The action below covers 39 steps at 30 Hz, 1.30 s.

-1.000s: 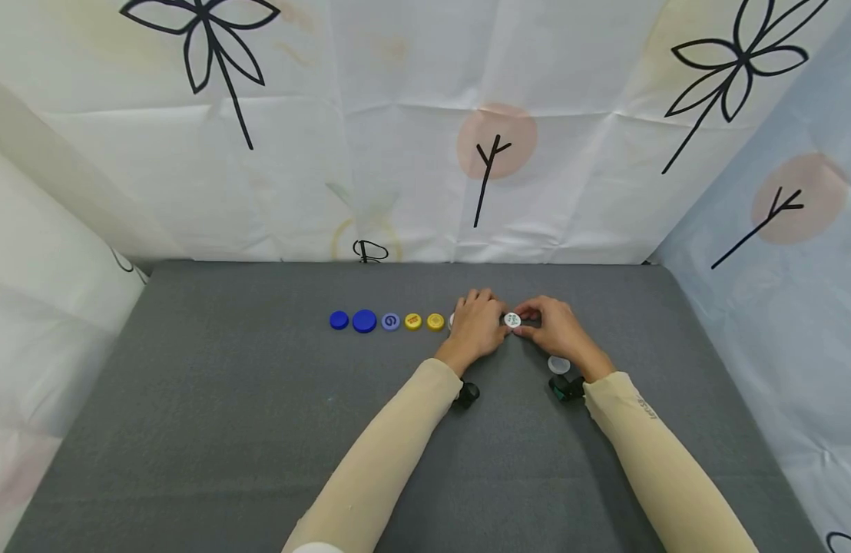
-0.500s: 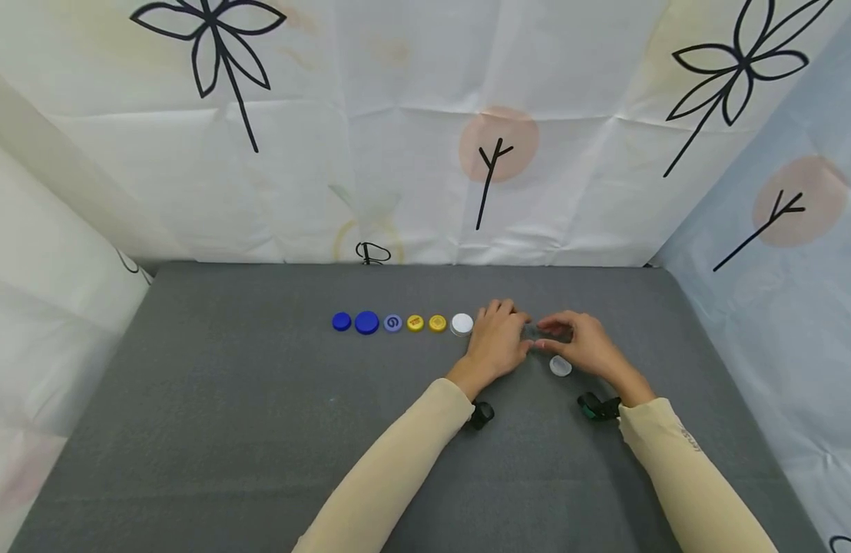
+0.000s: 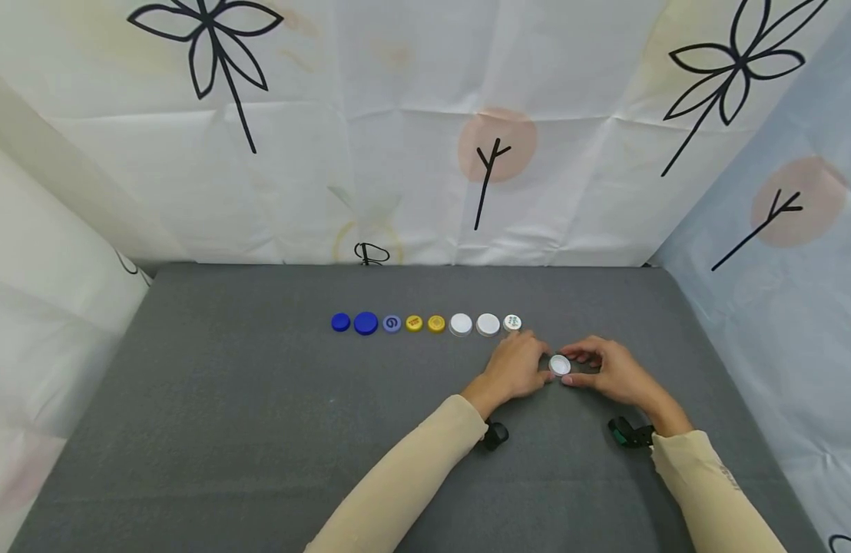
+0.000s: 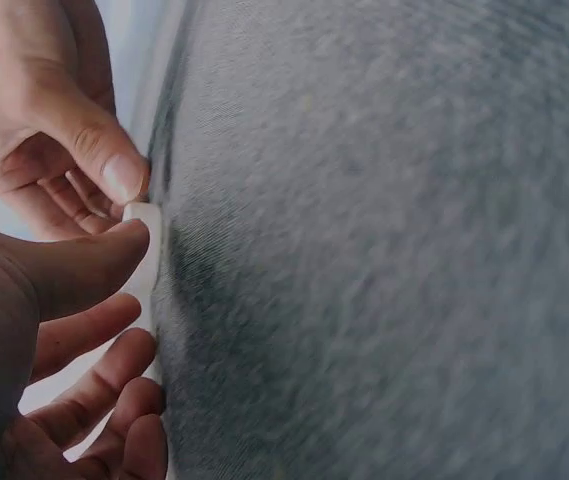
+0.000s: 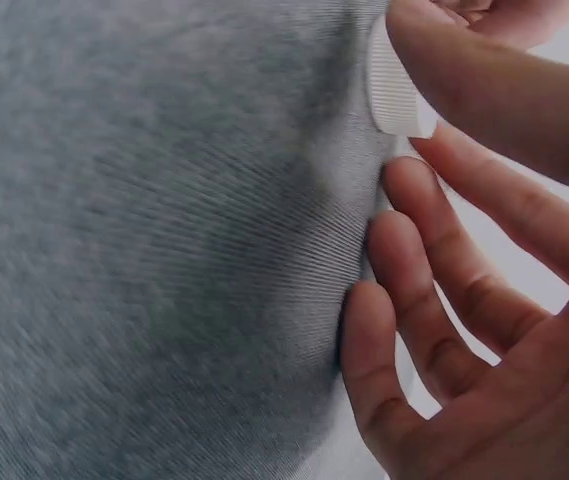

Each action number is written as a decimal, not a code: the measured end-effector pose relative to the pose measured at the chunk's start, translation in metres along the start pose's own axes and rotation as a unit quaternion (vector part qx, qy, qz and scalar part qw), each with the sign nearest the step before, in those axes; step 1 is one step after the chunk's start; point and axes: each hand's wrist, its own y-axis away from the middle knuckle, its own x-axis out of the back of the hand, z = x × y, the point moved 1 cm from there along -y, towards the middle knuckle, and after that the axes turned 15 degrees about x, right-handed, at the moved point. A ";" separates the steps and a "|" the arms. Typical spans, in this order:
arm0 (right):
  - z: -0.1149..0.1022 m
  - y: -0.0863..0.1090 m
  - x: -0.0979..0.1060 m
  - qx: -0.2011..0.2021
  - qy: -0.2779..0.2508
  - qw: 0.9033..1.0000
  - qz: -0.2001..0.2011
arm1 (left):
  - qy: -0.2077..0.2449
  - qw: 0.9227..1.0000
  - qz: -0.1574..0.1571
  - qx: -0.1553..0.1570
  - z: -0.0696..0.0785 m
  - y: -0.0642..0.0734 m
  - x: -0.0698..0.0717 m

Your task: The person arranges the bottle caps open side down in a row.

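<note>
A white bottle cap [image 3: 560, 365] lies between both hands, a pale rim round its greyer middle. My left hand [image 3: 517, 366] pinches its left side with thumb and fingers. On the opposite side, my right hand [image 3: 615, 372] grips it between thumb and forefinger. The ribbed edge of the cap [image 5: 396, 85] shows in the right wrist view, standing close over the grey cloth. In the left wrist view the cap [image 4: 144, 245] is partly hidden by the left thumb. Just beyond the left hand sits a white cap with a green print [image 3: 511, 322].
A row of caps runs leftward on the grey table [image 3: 259, 430]: plain white caps [image 3: 488, 324], yellow caps [image 3: 435, 323], a light purple cap [image 3: 392, 323] and blue caps [image 3: 366, 322]. White printed sheets [image 3: 398, 153] hang behind and beside the table.
The printed white cap, earlier between the hands, now stands at the row's right end, released. Both hands have moved right and toward the body, onto the loose white cap.
</note>
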 end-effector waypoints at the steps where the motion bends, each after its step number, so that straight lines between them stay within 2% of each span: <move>1: 0.000 0.000 -0.001 0.002 0.004 1.000 0.001 | 0.000 1.000 0.001 -0.001 0.000 0.000 -0.001; 8: -0.004 -0.001 -0.004 0.006 0.014 1.000 0.012 | 0.028 0.999 0.015 0.007 0.000 0.001 -0.004; 10: -0.006 0.000 -0.005 0.014 0.007 1.000 0.021 | 0.054 0.998 0.014 0.003 -0.004 0.003 -0.001; 12: -0.009 0.000 -0.007 0.029 0.000 0.999 0.036 | 0.101 0.995 0.005 -0.006 -0.009 0.006 0.001; 14: -0.013 -0.002 -0.011 0.045 -0.005 0.998 0.054 | 0.159 0.987 -0.013 -0.009 -0.016 0.009 0.005; 18: -0.025 -0.009 -0.020 0.078 -0.012 0.993 0.083 | 0.268 0.962 -0.048 -0.003 -0.033 0.019 0.013; 24: -0.044 -0.019 -0.035 0.103 -0.043 0.987 0.114 | 0.354 0.934 -0.055 -0.009 -0.061 0.034 0.028; 30: -0.061 -0.032 -0.046 0.117 -0.099 0.981 0.119 | 0.419 0.905 -0.076 -0.011 -0.085 0.048 0.040; 33: -0.067 -0.037 -0.048 0.125 -0.129 0.977 0.117 | 0.435 0.897 -0.079 -0.012 -0.093 0.053 0.047; 39: -0.071 -0.043 -0.052 0.130 -0.185 0.968 0.106 | 0.434 0.898 -0.066 -0.003 -0.101 0.060 0.057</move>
